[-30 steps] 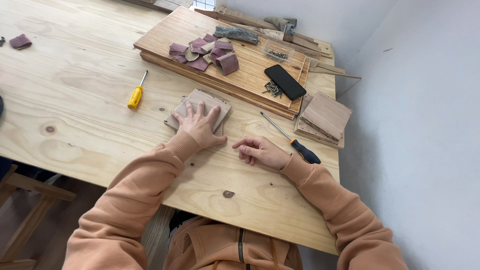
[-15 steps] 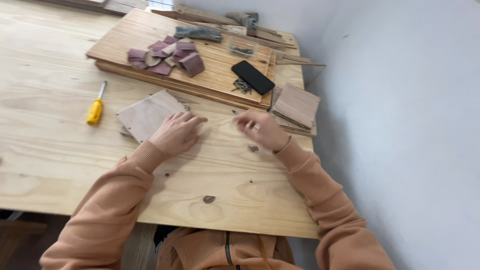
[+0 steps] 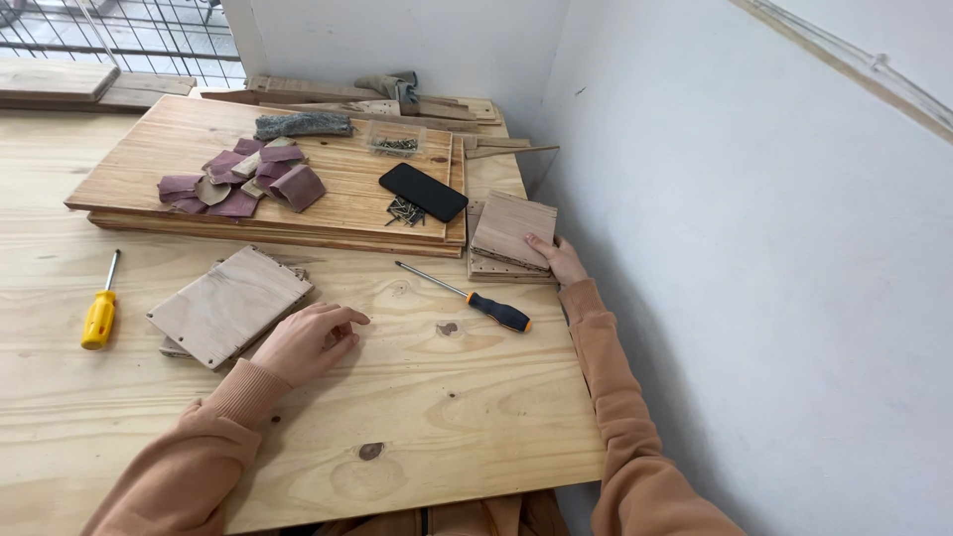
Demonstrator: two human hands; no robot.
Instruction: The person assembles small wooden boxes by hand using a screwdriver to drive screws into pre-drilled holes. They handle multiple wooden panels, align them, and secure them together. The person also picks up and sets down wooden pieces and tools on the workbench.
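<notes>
A pale pine workbench (image 3: 427, 417) is set against a white wall, its right edge close to the corner. At that right edge a stack of small wooden panels (image 3: 508, 236) is touched by the right hand (image 3: 561, 260), whose fingers are laid against the stack's near right corner; whether they are closed on it cannot be told. The stack lies just left of those fingers, its long axis running away from the near edge. The left hand (image 3: 310, 342), loosely curled and holding nothing, is rested beside a flat wooden panel (image 3: 230, 305). Half a second earlier the right hand was seen mid-bench; it has since been moved out to the stack.
</notes>
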